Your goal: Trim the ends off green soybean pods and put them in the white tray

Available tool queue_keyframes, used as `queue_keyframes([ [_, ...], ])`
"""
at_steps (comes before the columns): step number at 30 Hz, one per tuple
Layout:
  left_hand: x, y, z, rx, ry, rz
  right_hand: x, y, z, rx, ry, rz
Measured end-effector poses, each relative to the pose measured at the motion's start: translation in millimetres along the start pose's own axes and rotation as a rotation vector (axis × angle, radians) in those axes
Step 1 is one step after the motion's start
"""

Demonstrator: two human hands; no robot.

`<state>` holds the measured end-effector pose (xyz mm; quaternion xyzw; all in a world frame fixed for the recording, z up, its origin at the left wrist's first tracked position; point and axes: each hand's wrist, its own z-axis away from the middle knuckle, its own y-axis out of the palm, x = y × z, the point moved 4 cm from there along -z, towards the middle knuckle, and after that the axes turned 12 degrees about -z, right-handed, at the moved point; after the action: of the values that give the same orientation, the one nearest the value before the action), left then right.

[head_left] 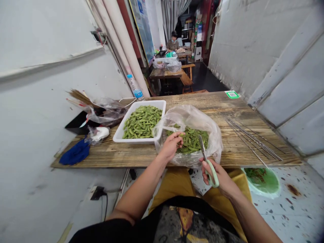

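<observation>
My right hand [216, 173] grips a pair of scissors [212, 170] by pale green handles, its metal blades pointing up and away over a clear plastic bag [214, 130]. Inside the open bag lies a heap of green edamame pods [193, 141]. Over the bag's left part, my left hand [173, 145] is closed in a pinch, and a bit of a green pod [182, 134] shows at its fingertips. To the left, a white plastic tray [118, 136] is filled with more green pods [144, 121]; its right edge touches the bag.
Metal skewers [253, 138] lie on the wooden table [202, 98] at right. At left are a blue cloth [74, 152], a black box [82, 123] and a water bottle [136, 89]. A green basin [263, 182] stands on the floor. Another person [173, 44] sits far back.
</observation>
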<state>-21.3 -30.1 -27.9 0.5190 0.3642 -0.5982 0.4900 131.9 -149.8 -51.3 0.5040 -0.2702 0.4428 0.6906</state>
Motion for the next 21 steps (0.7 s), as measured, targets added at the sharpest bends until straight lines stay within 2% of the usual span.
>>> queue_keyframes([
  [3, -5, -8.6, -14, -0.103, 0.099, -0.521, -1, 1, 6, -0.001, 0.036, 0.014],
  [6, -1, -1.8, -25, -0.092, 0.233, -1.043, -1, 3, 8, 0.004, 0.049, 0.022],
  [9, 7, 5.5, -33, -0.104, 0.229, -1.271, -4, 0, 7, -0.004, 0.052, 0.012],
  [12, 6, 11.3, -38, -0.089, 0.183, -1.399, -8, -4, 5, 0.018, 0.056, 0.024],
  [14, -1, 14.6, -39, -0.062, 0.203, -1.408, -10, -5, 4, 0.036, 0.052, 0.039],
  [17, -14, 17.1, -36, -0.012, 0.263, -1.261, -10, -6, 1, 0.042, 0.032, 0.07],
  [21, -16, 20.8, -27, 0.158, 0.304, -1.121, -5, -6, -3, 0.05, 0.001, 0.162],
])
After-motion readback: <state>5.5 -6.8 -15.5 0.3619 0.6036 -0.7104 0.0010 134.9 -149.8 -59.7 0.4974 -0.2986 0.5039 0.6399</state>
